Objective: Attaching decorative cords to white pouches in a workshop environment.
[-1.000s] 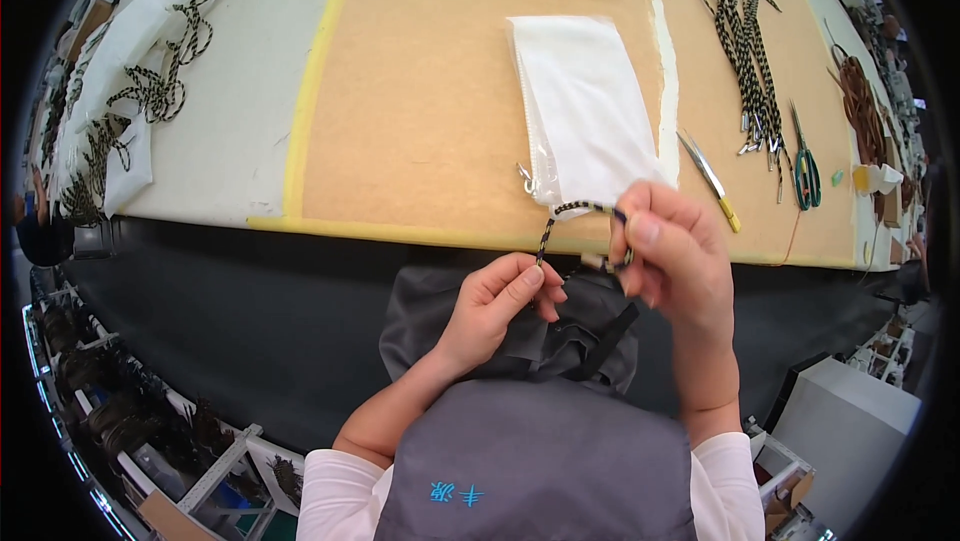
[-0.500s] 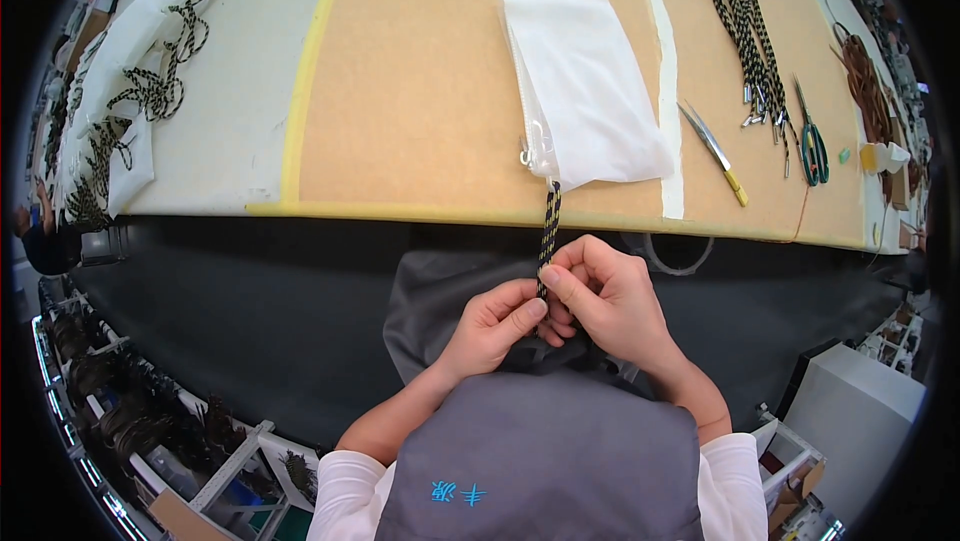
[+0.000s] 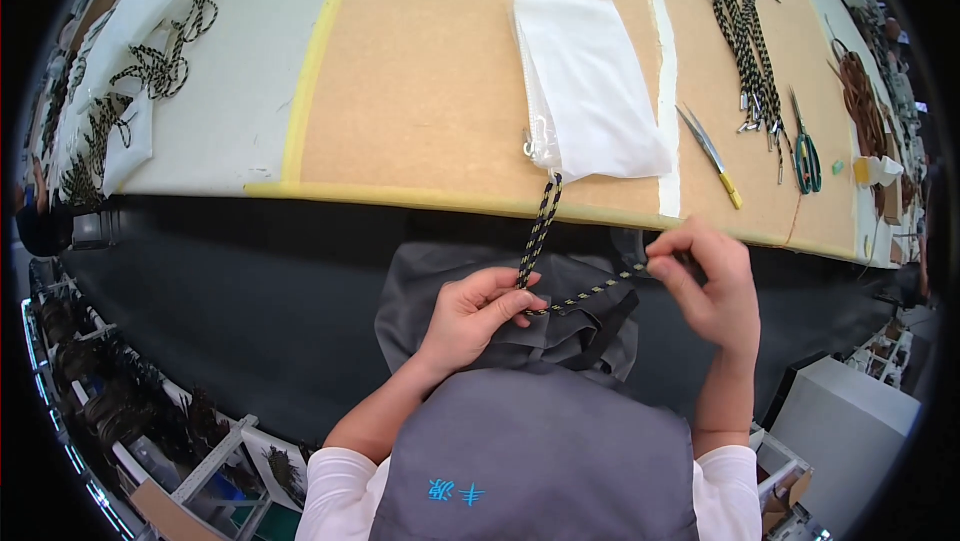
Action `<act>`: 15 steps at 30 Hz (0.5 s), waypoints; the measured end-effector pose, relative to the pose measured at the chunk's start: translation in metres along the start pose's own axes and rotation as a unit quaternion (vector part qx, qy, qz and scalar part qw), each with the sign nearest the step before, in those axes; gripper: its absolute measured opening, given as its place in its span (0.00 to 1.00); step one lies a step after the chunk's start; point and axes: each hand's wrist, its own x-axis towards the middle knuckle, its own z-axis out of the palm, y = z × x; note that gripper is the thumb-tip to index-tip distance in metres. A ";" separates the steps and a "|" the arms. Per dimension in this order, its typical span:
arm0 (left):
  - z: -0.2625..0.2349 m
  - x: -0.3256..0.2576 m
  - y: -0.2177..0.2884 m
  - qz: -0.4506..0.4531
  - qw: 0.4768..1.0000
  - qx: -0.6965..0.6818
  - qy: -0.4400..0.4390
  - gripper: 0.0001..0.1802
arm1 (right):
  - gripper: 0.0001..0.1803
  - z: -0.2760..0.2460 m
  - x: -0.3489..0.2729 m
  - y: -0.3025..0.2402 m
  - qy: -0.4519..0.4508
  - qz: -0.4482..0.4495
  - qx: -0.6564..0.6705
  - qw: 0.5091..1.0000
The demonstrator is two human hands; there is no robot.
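Observation:
A black cord with yellow flecks (image 3: 540,226) hangs doubled over the table's front edge, from under the lower end of a white pouch in a clear bag (image 3: 590,91). My left hand (image 3: 478,316) pinches the cord in front of my apron. From there one length of it runs up and right to my right hand (image 3: 705,276), closed on its end. That length is stretched nearly straight between the two hands. A small metal hook (image 3: 528,149) lies at the bag's lower left corner.
Tweezers with a yellow grip (image 3: 712,158) and green-handled scissors (image 3: 806,156) lie right of the pouch. Beyond them are a bundle of patterned cords with metal tips (image 3: 750,51) and brown cords (image 3: 858,91). Bagged cords (image 3: 155,66) lie at the far left of the table (image 3: 400,121).
My right hand has moved away to the right from beside my left, drawing a length of cord out sideways. My left hand has shifted slightly left, still pinching the cord.

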 end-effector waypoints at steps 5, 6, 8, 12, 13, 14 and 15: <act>-0.002 -0.001 -0.001 -0.050 0.997 -0.060 -0.024 0.14 | 0.08 0.014 0.071 -0.013 0.125 -0.245 -0.111 0.955; -0.003 -0.002 -0.002 -0.049 0.997 -0.061 -0.024 0.14 | 0.06 0.020 0.079 -0.019 0.218 -0.245 -0.113 0.938; -0.004 -0.003 -0.005 -0.050 0.996 -0.068 -0.019 0.14 | 0.05 0.026 0.078 -0.020 0.305 -0.246 -0.114 0.913; -0.006 -0.004 -0.006 -0.050 0.995 -0.081 -0.014 0.11 | 0.09 0.041 0.027 -0.018 0.074 0.108 0.186 0.974; -0.006 -0.003 -0.006 -0.053 0.996 -0.066 -0.011 0.10 | 0.11 0.050 0.020 -0.017 0.013 0.129 0.199 0.971; -0.005 -0.005 -0.005 -0.057 0.997 -0.050 -0.005 0.08 | 0.12 0.057 0.016 -0.020 -0.048 0.157 0.178 0.970; -0.005 -0.005 -0.007 -0.062 0.997 -0.051 -0.006 0.08 | 0.12 0.069 0.013 -0.021 -0.054 0.160 0.178 0.969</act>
